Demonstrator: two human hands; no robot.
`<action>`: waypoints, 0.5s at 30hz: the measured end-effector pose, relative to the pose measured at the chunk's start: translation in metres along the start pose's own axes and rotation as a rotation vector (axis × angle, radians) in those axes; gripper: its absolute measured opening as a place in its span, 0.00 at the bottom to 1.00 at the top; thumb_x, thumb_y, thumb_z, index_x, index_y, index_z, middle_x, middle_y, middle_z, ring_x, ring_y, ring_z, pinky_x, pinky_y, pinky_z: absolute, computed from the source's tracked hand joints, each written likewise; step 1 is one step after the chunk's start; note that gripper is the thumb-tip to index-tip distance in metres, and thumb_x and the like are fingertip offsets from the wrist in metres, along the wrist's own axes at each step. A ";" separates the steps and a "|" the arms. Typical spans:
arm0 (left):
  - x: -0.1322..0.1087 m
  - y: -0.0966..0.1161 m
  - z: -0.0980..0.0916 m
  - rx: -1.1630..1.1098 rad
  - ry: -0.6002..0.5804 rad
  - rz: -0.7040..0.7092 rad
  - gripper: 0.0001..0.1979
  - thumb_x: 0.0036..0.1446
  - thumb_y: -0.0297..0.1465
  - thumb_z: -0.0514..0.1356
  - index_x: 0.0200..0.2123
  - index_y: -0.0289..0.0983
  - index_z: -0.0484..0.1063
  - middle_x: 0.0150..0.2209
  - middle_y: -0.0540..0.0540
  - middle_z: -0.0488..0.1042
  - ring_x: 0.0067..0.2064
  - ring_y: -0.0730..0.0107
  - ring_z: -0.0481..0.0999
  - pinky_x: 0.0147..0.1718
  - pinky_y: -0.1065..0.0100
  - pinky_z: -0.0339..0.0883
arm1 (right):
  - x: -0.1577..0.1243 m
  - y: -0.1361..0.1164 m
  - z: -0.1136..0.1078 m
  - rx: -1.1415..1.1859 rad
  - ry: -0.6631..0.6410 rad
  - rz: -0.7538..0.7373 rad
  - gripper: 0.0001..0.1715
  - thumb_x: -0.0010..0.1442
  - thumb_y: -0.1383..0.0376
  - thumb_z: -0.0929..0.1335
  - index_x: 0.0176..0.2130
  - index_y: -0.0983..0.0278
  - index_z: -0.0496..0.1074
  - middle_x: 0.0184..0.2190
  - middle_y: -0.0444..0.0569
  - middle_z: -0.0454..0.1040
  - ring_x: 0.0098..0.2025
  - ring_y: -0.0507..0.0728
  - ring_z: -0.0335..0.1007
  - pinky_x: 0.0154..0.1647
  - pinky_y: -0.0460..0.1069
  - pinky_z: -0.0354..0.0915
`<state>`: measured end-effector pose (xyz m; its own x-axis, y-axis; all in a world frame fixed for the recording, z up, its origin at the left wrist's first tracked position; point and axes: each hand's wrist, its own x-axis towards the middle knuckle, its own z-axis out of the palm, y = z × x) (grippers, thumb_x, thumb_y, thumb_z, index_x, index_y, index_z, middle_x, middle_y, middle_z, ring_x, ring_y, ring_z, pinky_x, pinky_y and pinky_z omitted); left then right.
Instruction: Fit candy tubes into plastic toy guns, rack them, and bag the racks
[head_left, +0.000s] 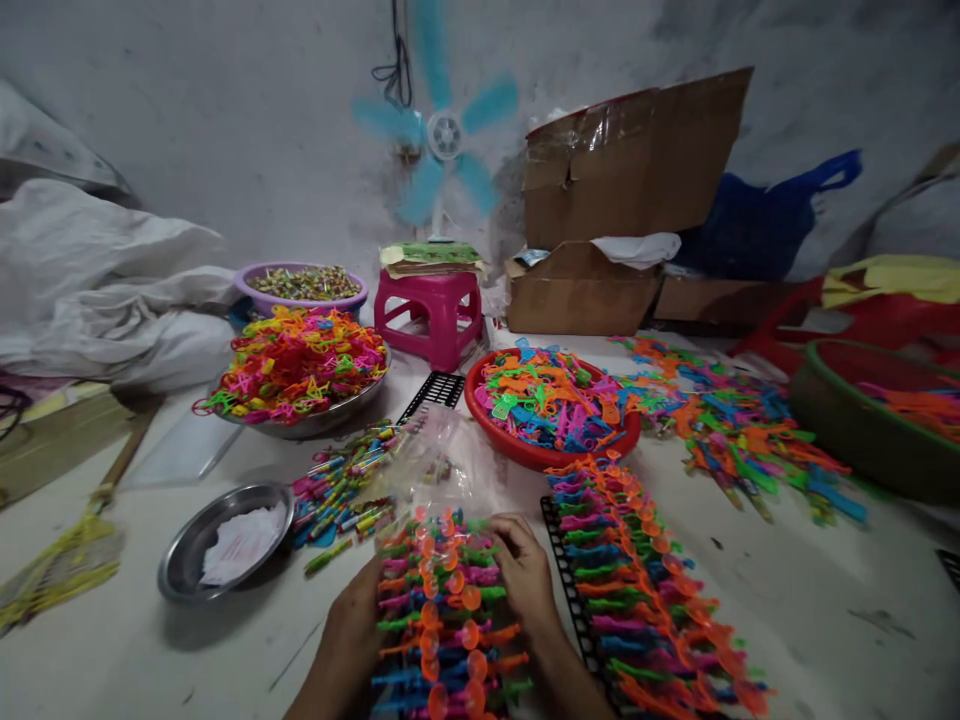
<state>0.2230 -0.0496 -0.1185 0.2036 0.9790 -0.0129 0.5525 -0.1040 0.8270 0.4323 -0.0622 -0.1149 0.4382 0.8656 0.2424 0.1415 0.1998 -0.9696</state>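
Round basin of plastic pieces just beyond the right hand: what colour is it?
The basin is red, seen best in the head view.

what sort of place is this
Probably a small workshop for sorting or assembling plastic toys. It shows in the red basin heaped with bright plastic pieces, the rows of similar pieces on a black rack, and the cardboard boxes stacked against a bare wall.
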 end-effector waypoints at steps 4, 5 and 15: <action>-0.001 -0.011 -0.002 0.129 0.000 0.066 0.20 0.41 0.25 0.54 0.41 0.38 0.71 0.41 0.45 0.76 0.38 0.65 0.77 0.37 0.68 0.70 | -0.002 -0.003 -0.007 -0.015 -0.052 0.017 0.10 0.52 0.61 0.64 0.25 0.64 0.67 0.23 0.44 0.66 0.28 0.53 0.64 0.30 0.45 0.62; 0.000 -0.014 -0.002 0.173 0.016 0.085 0.19 0.42 0.26 0.54 0.41 0.38 0.71 0.41 0.44 0.77 0.39 0.64 0.76 0.38 0.67 0.70 | -0.004 -0.004 -0.009 -0.018 -0.057 0.021 0.10 0.53 0.61 0.63 0.25 0.64 0.67 0.23 0.44 0.67 0.28 0.53 0.64 0.30 0.45 0.62; 0.009 -0.005 0.003 0.259 0.032 0.268 0.16 0.48 0.27 0.51 0.40 0.39 0.71 0.39 0.46 0.77 0.41 0.64 0.76 0.39 0.67 0.69 | -0.033 -0.011 -0.022 -0.323 -0.038 -0.107 0.12 0.60 0.63 0.59 0.36 0.63 0.69 0.35 0.50 0.72 0.39 0.55 0.68 0.42 0.47 0.65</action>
<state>0.2243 -0.0411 -0.1242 0.3456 0.9154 0.2063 0.6700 -0.3946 0.6288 0.4360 -0.1031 -0.1118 0.3728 0.8653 0.3351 0.4615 0.1404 -0.8759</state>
